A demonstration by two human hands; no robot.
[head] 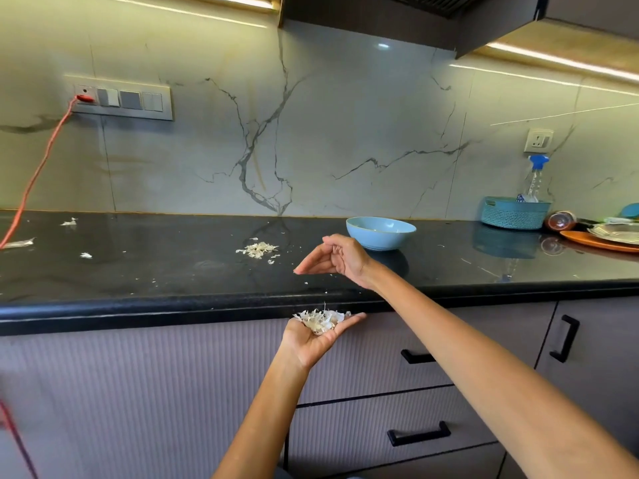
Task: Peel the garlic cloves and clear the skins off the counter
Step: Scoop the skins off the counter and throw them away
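Left hand (316, 335) cupped, fingers together carrying garlic skins (321, 319), right hand (337, 259) fingers together, blue bowl (380, 232) contents hidden

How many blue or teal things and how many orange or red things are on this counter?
Blue or teal: 3, the bowl, the basket, the spray bottle cap
Orange or red: 2, the plate, the cord
Total: 5

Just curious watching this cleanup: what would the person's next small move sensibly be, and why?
Probably sweep the small pile of papery garlic skins toward the black counter's edge with the cupped right hand. The left hand waits palm-up below the edge, already carrying skins, ready to catch more.
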